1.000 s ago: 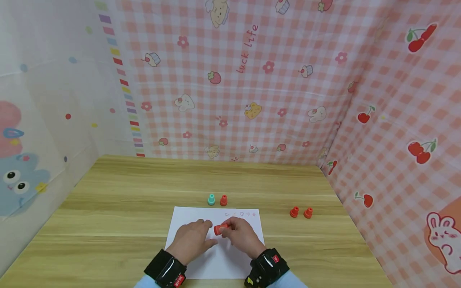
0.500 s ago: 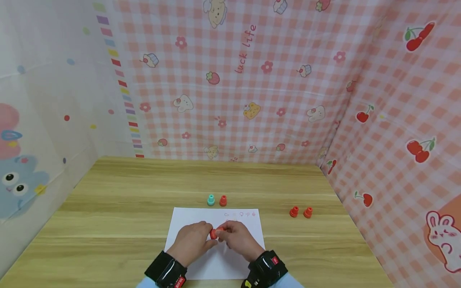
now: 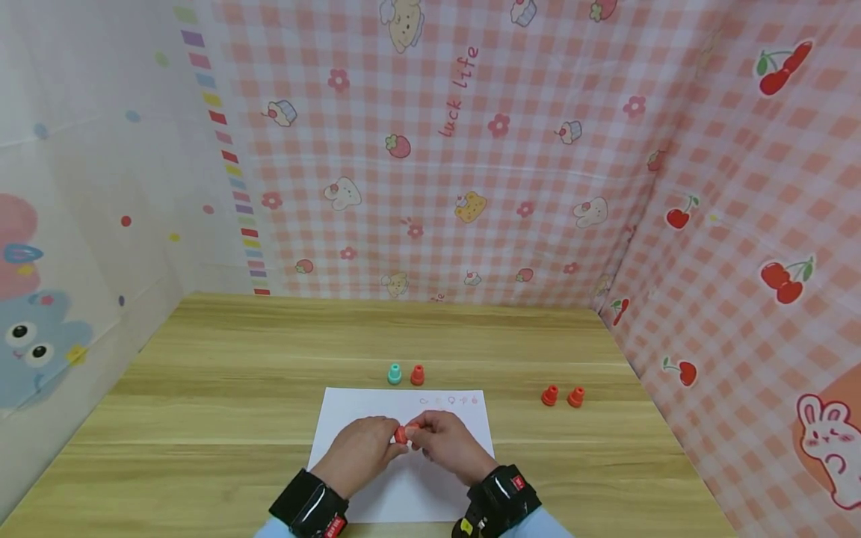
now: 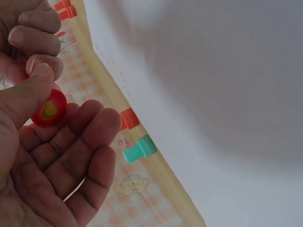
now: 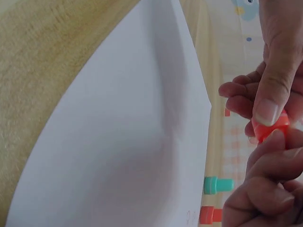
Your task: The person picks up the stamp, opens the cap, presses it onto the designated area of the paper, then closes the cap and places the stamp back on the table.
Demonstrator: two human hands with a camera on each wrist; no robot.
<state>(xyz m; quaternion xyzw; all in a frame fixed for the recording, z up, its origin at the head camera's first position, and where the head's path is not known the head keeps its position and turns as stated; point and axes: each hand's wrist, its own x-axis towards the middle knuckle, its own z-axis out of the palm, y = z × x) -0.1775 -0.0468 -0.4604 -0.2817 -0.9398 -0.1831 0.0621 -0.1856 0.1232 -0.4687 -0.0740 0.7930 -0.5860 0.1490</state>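
Note:
Above a white sheet of paper (image 3: pixel 403 497), both hands meet at one small red stamp (image 3: pixel 400 435). My right hand (image 3: pixel 452 442) grips its handle end with thumb and curled fingers. At the wider end, my left hand (image 3: pixel 359 452) pinches the rim between thumb and index finger, its other fingers spread loosely. The left wrist view shows the red stamp's round face (image 4: pixel 57 101) with a yellow shape on it. In the right wrist view the left thumb covers part of the red stamp (image 5: pixel 279 124).
Beyond the paper's far edge stand a teal stamp (image 3: pixel 394 374) and another red stamp (image 3: pixel 418 375). Two more red stamps, one (image 3: pixel 550 396) beside the other (image 3: pixel 575 397), stand to the right on the wooden table (image 3: pixel 235 359). Small red prints (image 3: pixel 451 400) line the paper's upper right.
My right hand has brought the red stamp left and slightly down to my left hand. The left hand, apart from it a second ago, now pinches its wide end.

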